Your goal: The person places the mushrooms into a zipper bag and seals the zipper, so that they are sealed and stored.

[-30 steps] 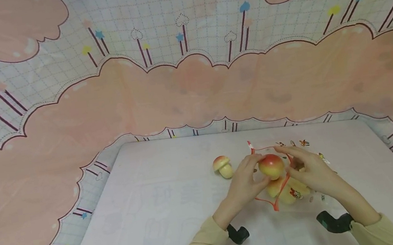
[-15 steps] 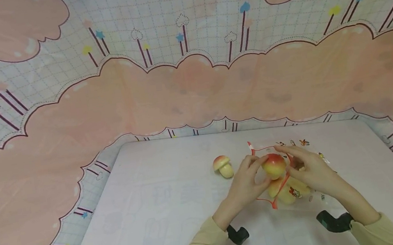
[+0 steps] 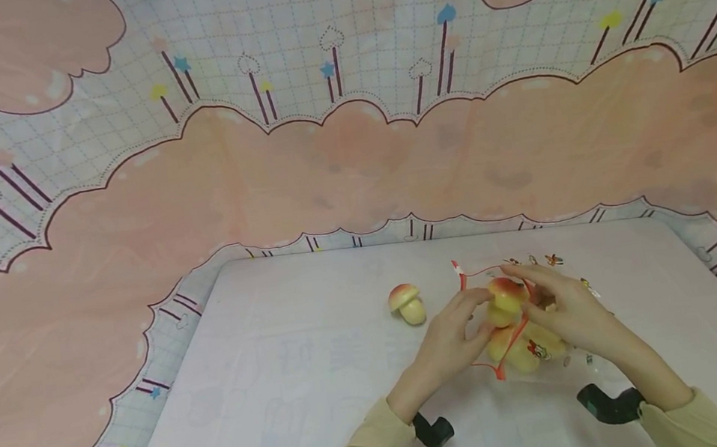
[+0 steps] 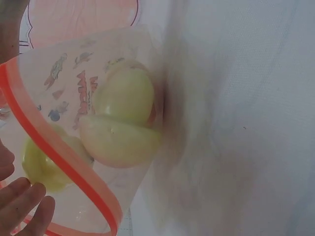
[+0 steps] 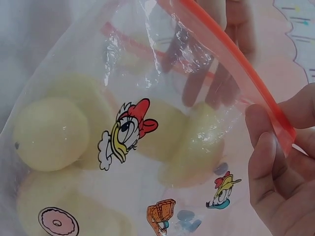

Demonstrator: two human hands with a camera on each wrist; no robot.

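Note:
A clear plastic zip bag (image 5: 130, 130) with an orange-red rim and cartoon prints stands with its mouth open to the left. My right hand (image 3: 566, 302) pinches the rim between thumb and fingers. Just inside the mouth is a toy mushroom (image 3: 507, 294) with a red-yellow cap. My left hand (image 3: 450, 328) reaches to the mouth, its fingers (image 4: 42, 196) extended beside this mushroom; whether they touch it I cannot tell. Deeper in the bag lie more pale yellow mushrooms (image 4: 120, 123). Another red-capped mushroom (image 3: 406, 304) lies on the table, left of the bag.
The white table (image 3: 251, 389) reaches back to a peach-coloured patterned cloth (image 3: 352, 171). Black curved pieces, one by the left wrist (image 3: 435, 431) and one by the right wrist (image 3: 610, 403), stick out near the sleeves.
The mushroom in my left fingers has gone right, into the bag's mouth, and tilted. The left fingers have let it go. My right hand stays at the rim.

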